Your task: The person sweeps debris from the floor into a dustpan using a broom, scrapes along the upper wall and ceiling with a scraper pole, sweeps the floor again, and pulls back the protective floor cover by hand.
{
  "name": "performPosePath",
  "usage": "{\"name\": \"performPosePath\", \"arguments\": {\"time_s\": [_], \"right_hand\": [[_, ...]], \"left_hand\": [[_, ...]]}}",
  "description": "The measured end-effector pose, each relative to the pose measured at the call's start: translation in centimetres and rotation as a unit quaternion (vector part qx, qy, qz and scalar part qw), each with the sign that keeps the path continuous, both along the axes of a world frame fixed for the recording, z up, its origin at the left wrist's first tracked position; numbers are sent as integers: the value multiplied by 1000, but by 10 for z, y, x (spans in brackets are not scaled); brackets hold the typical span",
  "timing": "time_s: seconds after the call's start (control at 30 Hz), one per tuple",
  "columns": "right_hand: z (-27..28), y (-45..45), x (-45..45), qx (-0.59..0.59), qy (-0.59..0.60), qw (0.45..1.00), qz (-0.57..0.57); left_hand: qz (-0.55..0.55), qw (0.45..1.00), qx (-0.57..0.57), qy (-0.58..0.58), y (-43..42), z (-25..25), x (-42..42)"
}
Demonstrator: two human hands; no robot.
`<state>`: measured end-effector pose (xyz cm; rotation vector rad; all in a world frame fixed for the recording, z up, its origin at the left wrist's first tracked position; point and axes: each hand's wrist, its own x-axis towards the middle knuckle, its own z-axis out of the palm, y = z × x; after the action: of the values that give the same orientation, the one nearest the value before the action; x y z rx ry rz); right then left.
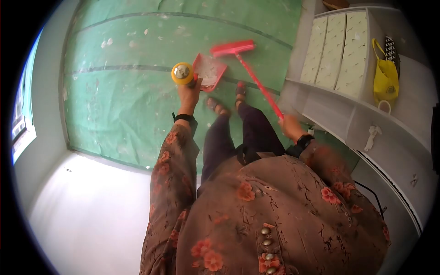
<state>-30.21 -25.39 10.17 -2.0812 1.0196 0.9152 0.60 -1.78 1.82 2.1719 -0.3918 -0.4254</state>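
My left hand (188, 97) is closed around the upright handle of a red dustpan (222, 73). A round yellow cap (182, 73) with a shiny middle shows at the top of that handle, just above my fingers. Pale dust or debris lies in the pan, which is down by my feet. My right hand (291, 128) grips the long red pole of a broom (259, 82). The broom's wide pinkish-red head (233, 48) is beyond the pan and to its right, slightly blurred; its bristles cannot be made out.
Green sheeting (123, 110) with dark seams and white spots covers the floor. A white cabinet (321, 96) runs along the right, with a yellow bag (386, 80) on it. A white surface (91, 201) lies at lower left, near a window (20, 123).
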Motion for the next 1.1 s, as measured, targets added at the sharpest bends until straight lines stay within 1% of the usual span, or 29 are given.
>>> {"name": "performPosePath", "arguments": {"time_s": [0.07,0.1,0.17,0.2,0.27,0.3,0.37,0.4,0.47,0.57,0.63,0.7,0.77,0.83,0.87,0.93,0.97,1.03,1.07,1.1], "right_hand": [[13,19,-23,-34,-18,998,44],[23,20,-28,-34,-17,998,43],[49,16,-28,52,-5,997,55],[63,15,-28,53,-7,997,54],[82,11,-28,92,42,994,-36],[75,6,-33,95,38,994,-37],[54,-8,-47,37,-56,998,-16],[47,-16,-43,42,-56,997,-18],[25,-37,-21,14,-95,995,23],[-17,-47,-4,-7,-76,997,15],[-23,-27,-2,2,-68,998,-6],[-13,-5,-9,8,-57,998,-27],[13,21,-23,56,-21,998,3],[27,36,-45,82,-51,995,2],[35,41,-52,76,-53,996,-5],[55,50,-60,150,-43,988,-12],[59,55,-67,145,-44,988,-17],[64,67,-71,134,-81,986,-47],[65,73,-68,119,-90,987,-51],[61,71,-63,122,-53,986,-101]], "left_hand": [[-3,1000,-3,5,-5,4,-2],[-5,1000,-5,7,-6,6,-3],[-14,1000,-16,-2,-1,4,-7],[-23,999,-27,-10,2,4,-9],[-28,999,-36,-17,9,11,-13],[-37,998,-50,-22,12,15,-14],[-35,999,-30,0,17,23,-19],[-31,999,-30,14,19,25,-22],[-27,999,-30,22,20,31,-24],[-39,999,-4,25,18,34,-31],[-25,999,-4,32,23,32,-34],[-36,999,-9,32,25,28,-36],[-49,998,-22,28,23,25,-32],[-49,998,-28,27,21,25,-30],[-57,997,-34,26,21,25,-26],[-50,997,-6,59,28,26,-23],[-56,997,-11,59,33,27,-23],[-76,997,-8,8,45,29,-20],[-91,996,-10,-8,58,18,-19],[-107,994,-16,-29,63,5,-16]]}}
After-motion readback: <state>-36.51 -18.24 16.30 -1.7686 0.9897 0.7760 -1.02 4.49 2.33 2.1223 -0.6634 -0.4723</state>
